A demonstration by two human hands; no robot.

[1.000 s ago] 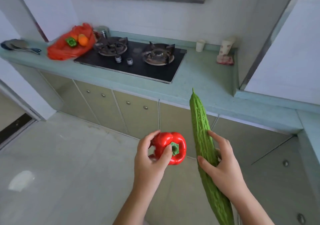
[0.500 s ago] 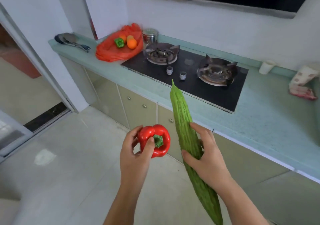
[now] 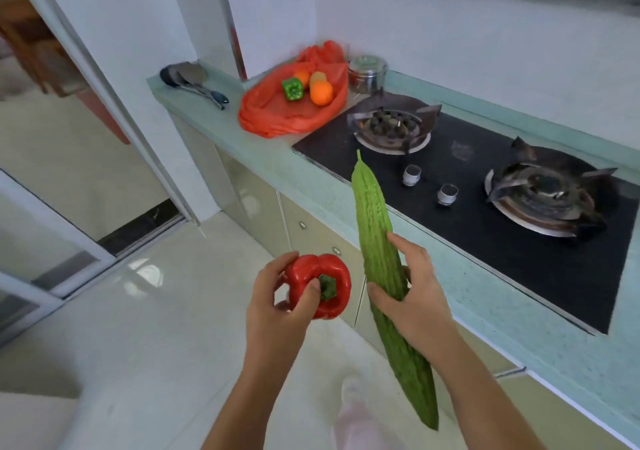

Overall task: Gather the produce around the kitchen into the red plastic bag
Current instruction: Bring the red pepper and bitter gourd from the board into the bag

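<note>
Left hand [image 3: 277, 311] at 6 o'clock, grip wrapped around a red bell pepper [image 3: 320, 285], thumb pressed beside the green stem, fingers curled over the far side. Right hand [image 3: 412, 297] just to its right, grip pinching a long bitter gourd [image 3: 381, 262] at mid-length, thumb on the near face, fingers behind; gourd tilted, pointed tip up toward 12 o'clock and overlapping the hob edge in view, lower end down toward 5 o'clock. Both items held in the air over the floor, in front of the cabinet doors, not touching each other. Red plastic bag [image 3: 277, 117] lies open on the counter [image 3: 311, 179] at 11 o'clock, just left of the gas hob [image 3: 485, 214], its right edge touching the hob corner. Inside the bag: a green pepper [image 3: 292, 88], an orange [image 3: 321, 93], a second orange [image 3: 302, 76] behind and something brownish, can't tell what. Steel canister [image 3: 367, 72] stands just behind the bag at 12 o'clock. Dark utensils [image 3: 194, 80] rest at the counter's far-left end, at 10 o'clock.
</note>
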